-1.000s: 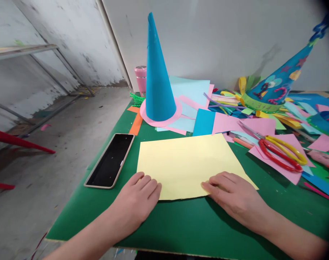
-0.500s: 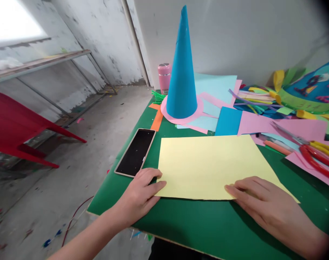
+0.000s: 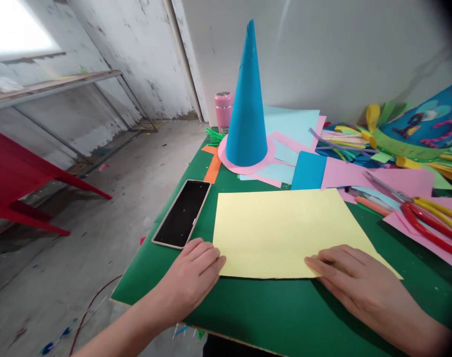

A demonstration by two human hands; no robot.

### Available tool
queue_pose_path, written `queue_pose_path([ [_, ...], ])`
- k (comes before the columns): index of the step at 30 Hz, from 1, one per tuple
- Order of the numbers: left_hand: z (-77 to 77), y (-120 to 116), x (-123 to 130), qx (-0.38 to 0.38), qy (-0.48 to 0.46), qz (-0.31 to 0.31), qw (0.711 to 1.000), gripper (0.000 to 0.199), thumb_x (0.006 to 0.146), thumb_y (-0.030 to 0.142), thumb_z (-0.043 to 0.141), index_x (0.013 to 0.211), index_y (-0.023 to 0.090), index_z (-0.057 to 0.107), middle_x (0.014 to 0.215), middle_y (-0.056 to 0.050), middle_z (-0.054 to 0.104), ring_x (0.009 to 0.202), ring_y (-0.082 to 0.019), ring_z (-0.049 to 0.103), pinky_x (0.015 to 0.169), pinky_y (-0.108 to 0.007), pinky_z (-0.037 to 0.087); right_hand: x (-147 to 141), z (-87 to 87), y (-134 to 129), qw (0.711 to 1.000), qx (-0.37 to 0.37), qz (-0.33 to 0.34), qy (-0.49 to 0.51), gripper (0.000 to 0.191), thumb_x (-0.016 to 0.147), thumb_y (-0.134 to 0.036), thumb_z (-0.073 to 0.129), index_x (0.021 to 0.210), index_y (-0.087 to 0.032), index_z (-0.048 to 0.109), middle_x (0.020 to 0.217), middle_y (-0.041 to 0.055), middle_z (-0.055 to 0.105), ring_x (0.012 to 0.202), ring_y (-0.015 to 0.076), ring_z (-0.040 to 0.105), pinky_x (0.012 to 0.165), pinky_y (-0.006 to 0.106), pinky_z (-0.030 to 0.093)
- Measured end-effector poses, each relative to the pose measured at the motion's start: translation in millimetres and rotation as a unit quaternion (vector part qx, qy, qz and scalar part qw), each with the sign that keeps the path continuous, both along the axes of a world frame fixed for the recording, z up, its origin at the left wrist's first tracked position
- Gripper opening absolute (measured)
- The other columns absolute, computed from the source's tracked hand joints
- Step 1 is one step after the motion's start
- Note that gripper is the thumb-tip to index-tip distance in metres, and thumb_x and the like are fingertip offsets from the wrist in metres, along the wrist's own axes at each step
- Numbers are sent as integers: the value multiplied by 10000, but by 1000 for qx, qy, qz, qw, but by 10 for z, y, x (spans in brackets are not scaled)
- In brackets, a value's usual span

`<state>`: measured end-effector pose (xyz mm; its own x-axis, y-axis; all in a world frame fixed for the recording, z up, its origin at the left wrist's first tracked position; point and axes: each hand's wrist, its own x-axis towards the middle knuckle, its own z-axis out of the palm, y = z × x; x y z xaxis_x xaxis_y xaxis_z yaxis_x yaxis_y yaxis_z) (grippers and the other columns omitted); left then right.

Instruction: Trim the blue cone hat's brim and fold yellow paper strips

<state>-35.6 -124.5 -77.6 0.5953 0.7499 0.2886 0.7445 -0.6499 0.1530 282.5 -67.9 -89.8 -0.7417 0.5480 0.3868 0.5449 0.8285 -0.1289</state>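
Note:
A pale yellow sheet of paper (image 3: 274, 228) lies on the green tabletop (image 3: 255, 307) in front of me. My left hand (image 3: 196, 272) grips its near left corner between thumb and curled fingers. At the near edge, right of the middle, my right hand (image 3: 355, 282) pinches the sheet with thumb and fingers. A phone with a dark screen (image 3: 181, 213) rests just beyond my left hand. Behind the sheet stands a tall blue paper cone (image 3: 248, 109) on a pink paper ring (image 3: 226, 158).
Scissors with red handles (image 3: 426, 223) and pens (image 3: 370, 204) lie at the right on pink paper. A decorated blue hat (image 3: 426, 124) sits among coloured strips. A pink bottle (image 3: 224, 109) stands behind the cone. Left of the table is a red chair (image 3: 32, 183).
The fingers of my left hand have closed together on the sheet's corner, where thumb and finger were apart. My right hand keeps its pinch. The whole view has shifted slightly.

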Motion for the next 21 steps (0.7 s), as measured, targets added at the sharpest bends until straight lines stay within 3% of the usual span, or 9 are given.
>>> queue_pose_path([
  [8, 51, 99, 22, -21, -51, 4, 998, 194, 835, 61, 391, 932, 164, 523, 820, -48, 559, 789, -160, 487, 728, -312, 411, -19, 7, 22, 999, -24, -27, -21, 187, 844, -134, 463, 1002, -192, 545, 890, 59, 606, 821, 172, 543, 685, 310, 427],
  [21, 20, 108, -20, -33, -41, 2, 999, 202, 836, 74, 383, 944, 169, 525, 833, -45, 554, 810, -158, 500, 741, -312, 415, 7, 15, 101, 999, -25, -16, -24, 242, 836, -97, 445, 1040, -180, 544, 907, 63, 605, 835, 165, 538, 688, 300, 441],
])
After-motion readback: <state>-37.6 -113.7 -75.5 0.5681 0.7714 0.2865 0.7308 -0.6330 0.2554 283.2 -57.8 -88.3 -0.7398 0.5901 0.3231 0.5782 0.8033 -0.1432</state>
